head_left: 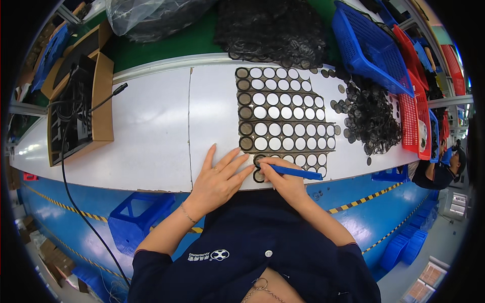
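Note:
My left hand (220, 175) lies with its fingers stretched out and apart on the white table, fingertips at the lower left edge of the dark perforated sheets (283, 121). In my right hand (289, 186) is a slim blue pen-like tool (303, 173), its tip hidden by my fingers; its exact kind cannot be made out. That hand rests over the nearest strip, close to a dark-rimmed disc (258, 176). Rows of round openings run across the sheets, showing white, while the leftmost column looks grey-filled. To the right sits a heap of loose black discs (371, 118).
A cardboard box (104, 101) with a black cable stands on the left. Dark film (273, 30) and a clear plastic bag (156, 15) lie beyond the table. Blue (371, 50) and red baskets (415, 126) are at the right, near another person (437, 171). A blue stool (134, 214) stands below.

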Available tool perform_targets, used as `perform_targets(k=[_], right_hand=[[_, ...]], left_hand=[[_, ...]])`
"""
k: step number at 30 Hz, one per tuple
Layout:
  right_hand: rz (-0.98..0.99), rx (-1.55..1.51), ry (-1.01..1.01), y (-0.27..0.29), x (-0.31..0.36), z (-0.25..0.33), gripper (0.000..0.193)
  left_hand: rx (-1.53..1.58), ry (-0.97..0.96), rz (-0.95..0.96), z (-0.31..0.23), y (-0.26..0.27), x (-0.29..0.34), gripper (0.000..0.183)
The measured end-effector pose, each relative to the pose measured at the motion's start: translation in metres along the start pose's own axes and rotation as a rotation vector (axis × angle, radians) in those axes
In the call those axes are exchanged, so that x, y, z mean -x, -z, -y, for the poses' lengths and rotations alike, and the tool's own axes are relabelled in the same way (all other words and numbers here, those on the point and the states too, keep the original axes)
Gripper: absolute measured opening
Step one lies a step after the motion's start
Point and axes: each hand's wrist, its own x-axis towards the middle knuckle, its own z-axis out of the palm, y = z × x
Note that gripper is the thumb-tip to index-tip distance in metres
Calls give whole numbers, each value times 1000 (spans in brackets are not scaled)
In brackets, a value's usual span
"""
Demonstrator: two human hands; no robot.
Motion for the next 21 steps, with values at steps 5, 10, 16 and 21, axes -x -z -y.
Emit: perform_targets(k=[5, 10, 16, 21], right_hand=[[-45, 124, 140, -3, 0, -3, 20], [-203, 870, 788, -1, -5, 19, 17], [-920, 1205, 543, 148, -42, -5, 22], [-306, 115, 43, 85, -2, -5, 22]], left_hand=[[-1, -7, 18, 1, 0, -1, 39], [-3, 2, 13, 1, -2, -3, 37], [21, -9, -25, 0, -1, -5, 36], [75, -34, -24, 4, 2, 9, 35]])
